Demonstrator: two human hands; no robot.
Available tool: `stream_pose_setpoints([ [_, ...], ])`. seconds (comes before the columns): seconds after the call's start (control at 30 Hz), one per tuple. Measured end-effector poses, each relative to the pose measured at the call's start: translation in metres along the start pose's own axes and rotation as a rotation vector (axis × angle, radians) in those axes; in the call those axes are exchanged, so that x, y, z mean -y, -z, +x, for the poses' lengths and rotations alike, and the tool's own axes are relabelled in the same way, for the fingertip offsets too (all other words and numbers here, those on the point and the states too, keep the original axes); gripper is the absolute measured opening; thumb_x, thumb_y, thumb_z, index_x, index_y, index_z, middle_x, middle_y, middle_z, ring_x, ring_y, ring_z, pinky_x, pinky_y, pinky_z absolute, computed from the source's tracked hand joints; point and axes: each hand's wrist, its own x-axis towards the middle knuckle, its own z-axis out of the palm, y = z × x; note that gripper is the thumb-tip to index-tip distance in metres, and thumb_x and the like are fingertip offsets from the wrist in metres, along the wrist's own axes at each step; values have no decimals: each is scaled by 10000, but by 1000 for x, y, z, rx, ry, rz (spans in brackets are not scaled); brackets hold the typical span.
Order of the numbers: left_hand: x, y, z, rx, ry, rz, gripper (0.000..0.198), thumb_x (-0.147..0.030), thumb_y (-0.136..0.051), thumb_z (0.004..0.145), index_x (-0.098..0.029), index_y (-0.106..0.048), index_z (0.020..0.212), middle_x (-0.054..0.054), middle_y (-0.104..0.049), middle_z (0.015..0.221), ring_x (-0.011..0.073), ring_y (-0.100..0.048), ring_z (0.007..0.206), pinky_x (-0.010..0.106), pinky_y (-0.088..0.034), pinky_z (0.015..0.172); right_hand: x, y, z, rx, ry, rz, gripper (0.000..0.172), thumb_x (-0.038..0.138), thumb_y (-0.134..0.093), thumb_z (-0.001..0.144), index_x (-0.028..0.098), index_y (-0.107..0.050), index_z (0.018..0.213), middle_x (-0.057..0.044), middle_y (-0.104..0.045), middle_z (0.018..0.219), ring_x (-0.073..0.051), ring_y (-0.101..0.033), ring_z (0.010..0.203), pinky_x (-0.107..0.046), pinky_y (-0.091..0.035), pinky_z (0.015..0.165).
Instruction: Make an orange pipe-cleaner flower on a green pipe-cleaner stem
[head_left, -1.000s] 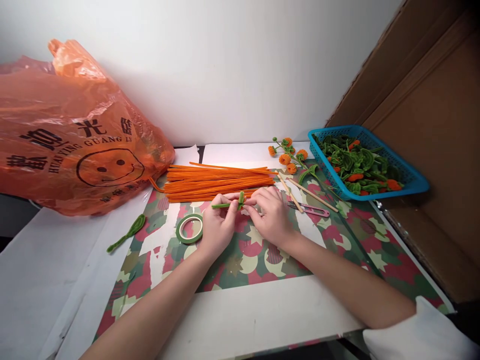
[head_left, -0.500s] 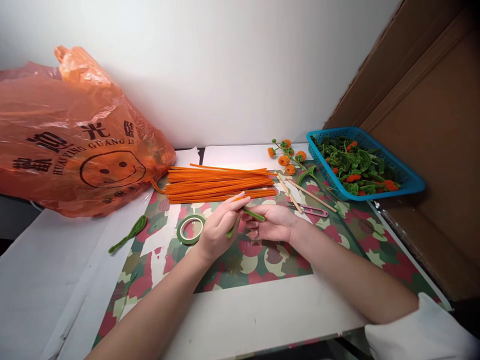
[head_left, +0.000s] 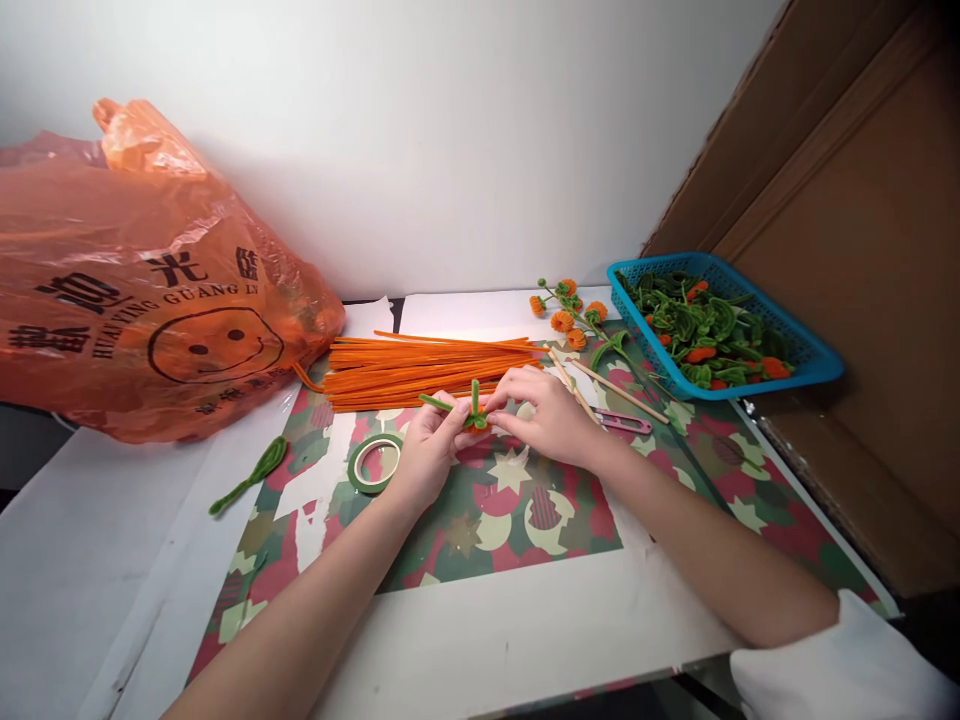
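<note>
A small green and orange pipe-cleaner piece [head_left: 475, 412] is held between both hands over the patterned mat, with one green stem pointing up and another pointing left. My left hand [head_left: 431, 445] pinches it from the left. From the right, the thumb and fingertips of my right hand [head_left: 544, 415] close on its other side. Just behind the hands lies a bundle of orange pipe cleaners [head_left: 420, 370]. A roll of green tape [head_left: 358, 465] rests beside my left hand. Part of the piece is hidden by the fingers.
An orange plastic bag [head_left: 172, 290] stands at the left, near a green leaf piece [head_left: 259, 470]. Orange flowers [head_left: 562, 320], wooden sticks [head_left: 622, 392] and pink snips [head_left: 626, 423] lie to the right. A blue basket [head_left: 814, 372] of leaves stands by a cardboard panel [head_left: 840, 200].
The piece has been turned so a green stem now points up and its orange part faces down. My right hand has rolled over from palm up, its fingers now pinching the piece. The view shifted slightly.
</note>
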Motion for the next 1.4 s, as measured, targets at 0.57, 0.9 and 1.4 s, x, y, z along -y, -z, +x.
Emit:
stream_pose_setpoints([
  [0.57,-8,1,-5,107,-63,309,278,-331,-738,730,-193,-566,901,10,-587,932,131,-603,845,245,-521,759,9,-1,-3,162,80,-411,122,192,-458,923,173,-546,841,-53,-587,879,-191,-472,842,-333,-277,776],
  [0.9,-4,6,-4,30,-126,282,318,-304,-758,704,-191,-538,905,19,-612,918,117,-634,706,202,-531,569,7,-3,-3,-39,-81,-67,131,207,-534,861,173,-540,735,-28,-606,778,-149,-528,743,-285,-374,696],
  [1.4,-2,4,-7,36,-312,540,277,-298,-687,781,-198,-627,1032,101,-658,1154,173,-666,831,253,-539,650,7,-20,-3,-6,-673,645,169,307,-625,710,157,-580,643,37,-519,546,-76,-432,468,-209,-348,436],
])
